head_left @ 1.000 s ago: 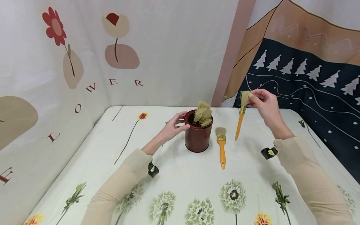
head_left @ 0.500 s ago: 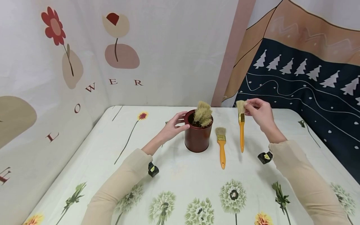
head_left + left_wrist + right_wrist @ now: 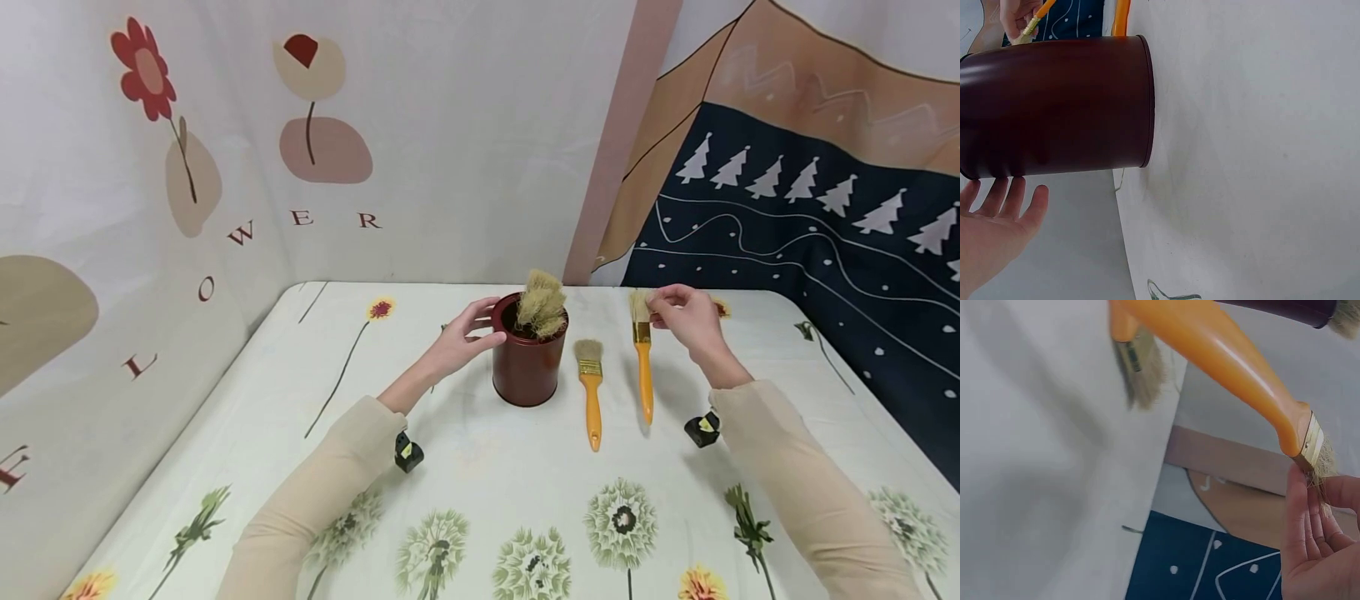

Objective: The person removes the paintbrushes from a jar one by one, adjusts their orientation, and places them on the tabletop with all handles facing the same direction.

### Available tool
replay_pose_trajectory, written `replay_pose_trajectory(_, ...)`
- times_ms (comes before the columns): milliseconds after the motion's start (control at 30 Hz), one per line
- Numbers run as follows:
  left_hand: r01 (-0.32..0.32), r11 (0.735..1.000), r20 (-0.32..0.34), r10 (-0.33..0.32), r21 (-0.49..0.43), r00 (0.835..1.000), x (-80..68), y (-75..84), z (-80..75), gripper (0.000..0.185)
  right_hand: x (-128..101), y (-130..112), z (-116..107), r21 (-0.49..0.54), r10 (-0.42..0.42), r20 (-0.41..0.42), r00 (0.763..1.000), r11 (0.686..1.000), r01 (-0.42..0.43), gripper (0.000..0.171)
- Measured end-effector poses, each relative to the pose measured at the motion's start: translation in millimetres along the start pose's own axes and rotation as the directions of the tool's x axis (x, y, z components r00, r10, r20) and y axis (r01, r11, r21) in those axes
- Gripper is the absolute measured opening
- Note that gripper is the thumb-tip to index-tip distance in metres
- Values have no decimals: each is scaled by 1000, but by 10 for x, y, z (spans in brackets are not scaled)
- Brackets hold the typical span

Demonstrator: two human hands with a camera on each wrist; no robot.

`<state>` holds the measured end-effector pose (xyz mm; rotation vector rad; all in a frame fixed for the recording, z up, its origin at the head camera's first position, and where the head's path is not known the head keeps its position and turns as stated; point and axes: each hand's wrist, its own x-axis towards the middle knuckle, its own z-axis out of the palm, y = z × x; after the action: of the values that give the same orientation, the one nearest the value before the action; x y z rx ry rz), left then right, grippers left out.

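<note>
A dark red can (image 3: 527,363) stands mid-table with several brush heads (image 3: 540,303) sticking out of its top. My left hand (image 3: 467,336) rests with loosely straight fingers against the can's left rim; the left wrist view shows the can (image 3: 1054,106) beside my open palm (image 3: 994,225). My right hand (image 3: 681,315) pinches the bristles of an orange-handled brush (image 3: 643,367), whose handle tip is down at the cloth. In the right wrist view the brush (image 3: 1235,369) hangs from my fingers (image 3: 1310,519). A second orange brush (image 3: 592,388) lies flat right of the can.
A floral tablecloth (image 3: 487,467) covers the table. Printed fabric walls stand close behind and on both sides. Small black wrist cameras (image 3: 408,452) sit at my sleeves.
My right hand has lowered the brush by its bristles toward the table and nearer to me, swinging its handle straight beside the lying brush. The left hand and can have stayed put.
</note>
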<state>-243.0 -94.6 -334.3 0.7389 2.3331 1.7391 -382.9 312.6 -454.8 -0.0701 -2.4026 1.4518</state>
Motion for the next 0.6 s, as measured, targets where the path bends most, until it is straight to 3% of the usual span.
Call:
replay_pose_trajectory(167, 2, 1000, 1, -2, 1, 1000, -1, 5, -1, 58, -175, -161, -22, -37, 39, 48, 998, 999, -37, 41)
replay_pose_trajectory(367, -3, 1000, 1, 3, 4, 1000, 1, 8, 0, 58, -528, -726, -111, 19, 151, 152, 977, 988, -155, 31)
replay_pose_trajectory(467, -3, 1000, 1, 3, 5, 1000, 2, 8, 0, 58, -616, -801, -109, 41, 157, 169, 973, 985, -167, 30)
replay_pose_trajectory(600, 3, 1000, 0, -3, 5, 1000, 2, 7, 1, 58, -619, -717, -71, 6, 161, 172, 972, 986, -164, 28)
